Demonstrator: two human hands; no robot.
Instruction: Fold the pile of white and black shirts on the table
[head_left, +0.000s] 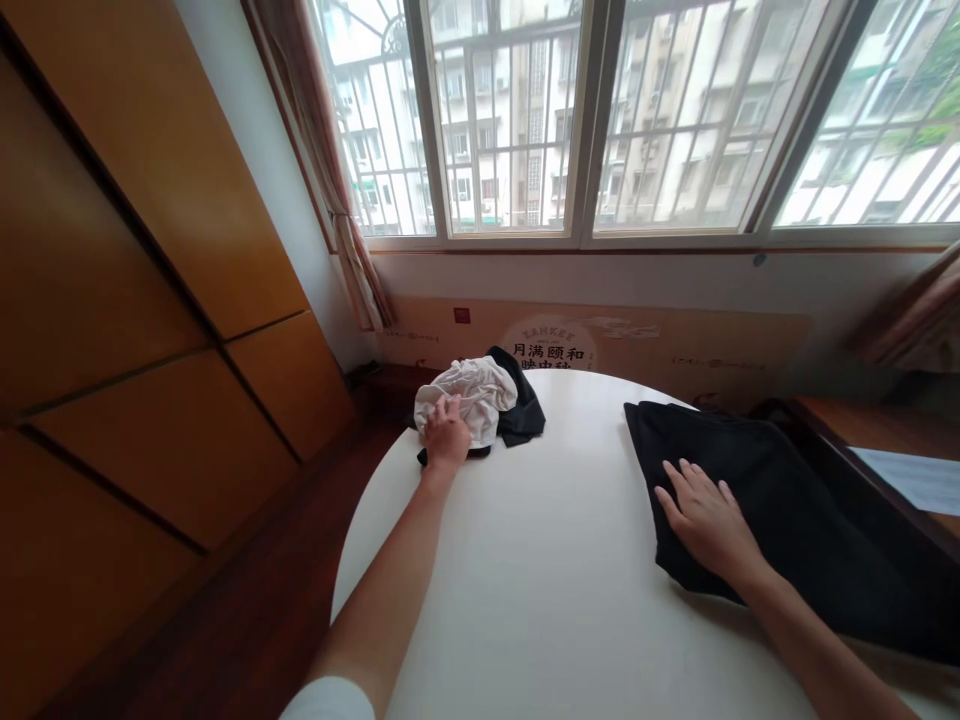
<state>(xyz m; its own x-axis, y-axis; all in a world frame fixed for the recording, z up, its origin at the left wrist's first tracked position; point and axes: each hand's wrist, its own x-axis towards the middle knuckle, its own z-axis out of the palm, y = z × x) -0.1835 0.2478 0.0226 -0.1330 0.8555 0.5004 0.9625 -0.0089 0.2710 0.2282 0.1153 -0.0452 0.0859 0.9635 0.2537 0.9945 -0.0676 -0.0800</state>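
So here's where we're at, with our 2 hands well apart: our left hand (446, 435) sits on a crumpled white cloth (469, 398), fingers (452, 408) curled down into the fabric in a narrow bunch, though we can't tell from this view whether they're really pinching it or just pressing on it. That white bundle lies on top of a dark crumpled garment (523, 408), with black bits poking out to the right and lower left, and the pile sits near the far edge of a round white tabletop (555, 560). Our right hand (709, 520) lies flat on a black cloth (817, 530), with the fingers (679, 490) spread wide and holding nothing, just resting on top. That cloth is spread out fairly smooth across the right side of the tabletop and runs out toward the right edge of the view. Around us there's a wooden wardrobe (150, 300) on the left, a wood floor (247, 610), a barred window (510, 120) with a tied-back curtain (352, 250), a printed banner (600, 340) below the sill, and a wooden desk (885, 420) with a sheet of paper (919, 478) on it
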